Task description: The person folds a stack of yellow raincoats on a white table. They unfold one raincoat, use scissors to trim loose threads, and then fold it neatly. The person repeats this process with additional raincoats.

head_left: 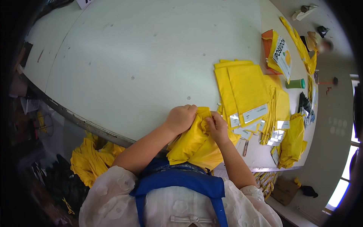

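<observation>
A crumpled bundle of shiny yellow fabric [193, 142] hangs over the table's near edge in front of my body. My left hand [183, 118] is closed on its upper left edge. On the upper right edge, my right hand [218, 126] pinches the fabric between thumb and fingers. The two hands are a short way apart, with a folded yellow rim between them. Just right of my right hand lie flat, folded yellow pieces [247, 83] with white labels at their lower ends.
The pale table [132, 45] stretches far and left. More labelled yellow pieces [281, 104], a crumpled yellow bundle [293, 142], a green cylinder [295, 83] and an orange box [267, 49] stand right. A small slim tool [245, 148] lies near the edge. Yellow fabric [89, 159] is heaped below left.
</observation>
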A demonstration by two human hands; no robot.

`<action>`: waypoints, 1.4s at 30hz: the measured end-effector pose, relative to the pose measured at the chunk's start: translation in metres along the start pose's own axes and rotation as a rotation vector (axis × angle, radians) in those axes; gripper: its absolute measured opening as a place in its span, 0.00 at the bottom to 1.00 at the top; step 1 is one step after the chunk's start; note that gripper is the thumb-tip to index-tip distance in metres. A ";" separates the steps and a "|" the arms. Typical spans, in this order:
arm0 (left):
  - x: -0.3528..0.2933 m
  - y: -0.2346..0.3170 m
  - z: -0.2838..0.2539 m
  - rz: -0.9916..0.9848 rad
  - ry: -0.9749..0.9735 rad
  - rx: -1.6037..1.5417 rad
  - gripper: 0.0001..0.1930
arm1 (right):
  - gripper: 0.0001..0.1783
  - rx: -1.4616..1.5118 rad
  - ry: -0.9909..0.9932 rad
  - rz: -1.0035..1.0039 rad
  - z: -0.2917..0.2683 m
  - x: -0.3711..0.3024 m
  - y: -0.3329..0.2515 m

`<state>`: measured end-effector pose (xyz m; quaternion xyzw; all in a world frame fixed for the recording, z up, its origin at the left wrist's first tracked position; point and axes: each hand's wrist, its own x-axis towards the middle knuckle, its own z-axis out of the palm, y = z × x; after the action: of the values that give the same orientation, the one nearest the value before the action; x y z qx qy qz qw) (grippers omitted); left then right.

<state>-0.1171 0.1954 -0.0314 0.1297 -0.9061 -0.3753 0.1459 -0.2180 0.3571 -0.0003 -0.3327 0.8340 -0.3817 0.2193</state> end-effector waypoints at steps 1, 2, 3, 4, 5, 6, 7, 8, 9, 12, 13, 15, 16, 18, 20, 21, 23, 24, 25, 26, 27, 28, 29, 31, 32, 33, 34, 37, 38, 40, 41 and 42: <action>0.001 -0.003 0.001 0.000 0.014 -0.023 0.07 | 0.09 -0.054 -0.015 -0.085 -0.001 0.002 -0.001; 0.003 -0.005 0.000 -0.002 0.026 -0.048 0.07 | 0.09 -0.108 -0.033 -0.167 -0.002 0.002 -0.004; 0.004 -0.005 0.000 -0.005 0.037 -0.072 0.07 | 0.09 -0.162 -0.051 -0.249 -0.003 0.003 -0.008; 0.004 -0.003 0.001 0.024 0.046 -0.058 0.06 | 0.08 -0.201 -0.072 -0.224 -0.002 0.004 -0.014; 0.006 0.002 -0.001 0.056 0.055 -0.046 0.06 | 0.08 -0.320 -0.053 -0.234 0.002 0.005 -0.016; 0.006 0.007 -0.003 0.087 0.064 -0.034 0.05 | 0.07 -0.438 -0.035 -0.244 0.007 0.007 -0.018; 0.007 0.010 -0.004 0.096 0.060 -0.022 0.05 | 0.07 -0.557 -0.018 -0.253 0.010 0.007 -0.019; 0.008 0.011 -0.007 0.099 0.059 -0.002 0.04 | 0.11 -0.560 0.055 -0.297 0.014 0.008 -0.015; 0.008 0.011 -0.010 0.102 0.058 0.017 0.04 | 0.13 -0.463 0.149 -0.273 0.016 0.009 -0.013; 0.006 0.010 -0.013 0.081 0.050 0.045 0.03 | 0.21 -0.051 0.410 -0.085 0.028 0.007 0.000; 0.003 0.009 -0.013 0.099 0.051 0.066 0.04 | 0.21 -0.071 0.327 -0.024 0.031 0.010 0.005; -0.001 0.009 -0.009 0.151 0.046 0.084 0.04 | 0.20 -0.130 0.173 0.112 0.026 0.017 -0.004; -0.004 0.009 -0.009 0.173 0.020 0.100 0.04 | 0.18 -0.160 0.150 0.206 0.027 0.026 -0.008; -0.007 0.011 -0.012 0.221 -0.030 0.140 0.05 | 0.17 -0.219 0.183 0.182 0.031 0.031 0.008; -0.013 0.009 -0.016 0.152 -0.042 0.112 0.04 | 0.17 -0.264 0.206 0.134 0.036 0.032 0.020; -0.018 0.007 -0.019 0.115 -0.048 0.101 0.04 | 0.17 -0.280 0.213 0.101 0.036 0.030 0.023; -0.031 -0.001 -0.023 -0.070 -0.084 0.094 0.05 | 0.18 -0.270 0.201 0.011 0.038 0.024 0.023; -0.038 -0.005 -0.024 -0.162 -0.102 0.087 0.05 | 0.18 -0.246 0.182 -0.045 0.038 0.019 0.017; -0.046 -0.009 -0.023 -0.204 -0.111 0.064 0.05 | 0.19 -0.222 0.163 -0.100 0.037 0.016 0.012; -0.052 -0.013 -0.021 -0.244 -0.118 0.040 0.05 | 0.20 -0.205 0.171 -0.134 0.039 0.014 0.008; -0.057 -0.018 -0.020 -0.284 -0.127 0.016 0.06 | 0.20 -0.188 0.124 -0.077 0.038 0.012 0.009; -0.060 -0.023 -0.020 -0.369 -0.221 -0.060 0.06 | 0.20 -0.171 0.077 -0.019 0.038 0.010 0.011; -0.062 -0.029 -0.021 -0.456 -0.311 -0.132 0.07 | 0.21 -0.150 0.029 0.033 0.038 0.008 0.011; -0.071 -0.045 -0.021 -0.678 -0.428 -0.407 0.09 | 0.25 -0.225 0.133 -0.146 0.028 0.001 -0.004; -0.078 -0.054 -0.017 -0.808 -0.448 -0.615 0.09 | 0.27 -0.262 0.182 -0.238 0.022 -0.004 -0.015; -0.082 -0.058 -0.015 -0.933 -0.469 -0.827 0.09 | 0.30 -0.219 0.113 -0.281 0.018 -0.018 -0.027; -0.078 -0.053 -0.017 -0.936 -0.436 -0.832 0.09 | 0.33 -0.179 0.043 -0.318 0.015 -0.041 -0.038; -0.053 -0.019 -0.018 -0.906 -0.360 -0.838 0.08 | 0.39 -0.311 -0.056 -0.466 0.027 -0.081 -0.058; -0.045 -0.010 -0.016 -0.871 -0.337 -0.834 0.07 | 0.40 -0.396 -0.073 -0.528 0.034 -0.086 -0.062; -0.038 -0.005 -0.009 -0.743 -0.282 -0.758 0.06 | 0.38 -0.510 0.038 -0.534 0.042 -0.089 -0.053; -0.036 -0.005 -0.006 -0.653 -0.248 -0.686 0.06 | 0.38 -0.563 0.093 -0.539 0.045 -0.088 -0.052; -0.035 -0.006 -0.004 -0.563 -0.214 -0.612 0.06 | 0.37 -0.440 0.100 -0.470 0.040 -0.087 -0.054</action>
<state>-0.0826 0.2007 -0.0383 0.2829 -0.6921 -0.6635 -0.0252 -0.1127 0.3736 0.0273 -0.5363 0.8067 -0.2483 0.0068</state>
